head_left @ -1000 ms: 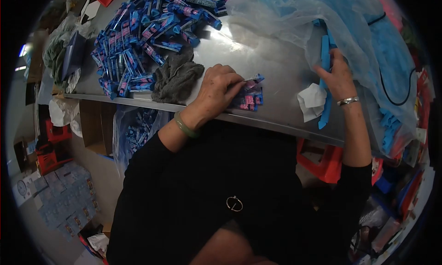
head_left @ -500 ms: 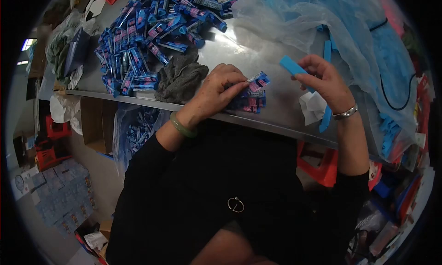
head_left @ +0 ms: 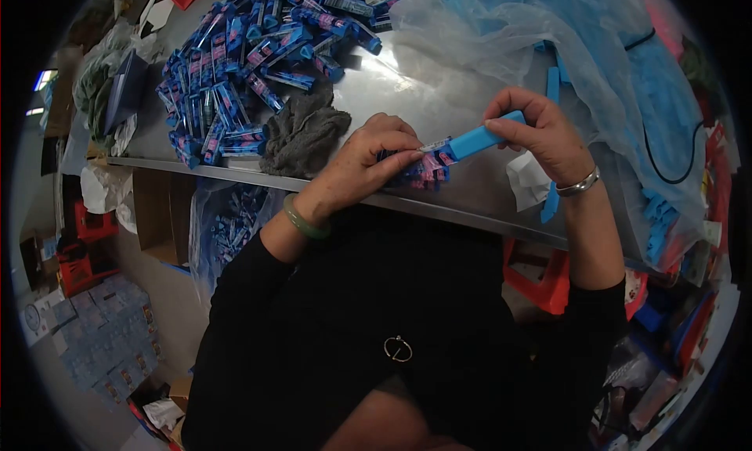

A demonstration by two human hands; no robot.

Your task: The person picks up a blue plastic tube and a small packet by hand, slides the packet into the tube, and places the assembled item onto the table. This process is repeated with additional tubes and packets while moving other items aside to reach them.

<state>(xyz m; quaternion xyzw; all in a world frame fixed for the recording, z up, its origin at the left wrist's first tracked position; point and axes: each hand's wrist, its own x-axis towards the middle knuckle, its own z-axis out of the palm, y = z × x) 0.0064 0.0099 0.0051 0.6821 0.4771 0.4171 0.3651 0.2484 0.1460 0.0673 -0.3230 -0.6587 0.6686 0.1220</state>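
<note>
My left hand (head_left: 374, 152) pinches a small blue-and-pink printed wrapper (head_left: 437, 150) between thumb and fingers, close over the table's front edge. In my right hand (head_left: 542, 136) is a light-blue, flat plastic piece (head_left: 475, 141), gripped at its far end by thumb and fingertips. Its lower left end meets the open right end of the wrapper. More printed wrappers (head_left: 427, 182) lie right under the left hand, partly hidden by it. Beside the right hand are a crumpled white paper (head_left: 529, 182) and another light-blue piece (head_left: 551, 204) on the table.
A large heap of blue printed packets (head_left: 227, 67) covers the table's left side, with a dark grey cloth (head_left: 304, 130) in front. A clear plastic bag with light-blue pieces (head_left: 654, 149) spreads along the right. Below the table's edge hangs a bag of packets (head_left: 235, 216); a red stool (head_left: 540, 283) stands underneath.
My right hand has turned the light-blue piece, bringing its end left and down against the wrapper. My left hand stays nearly in place, with the wrapper tilted lower.
</note>
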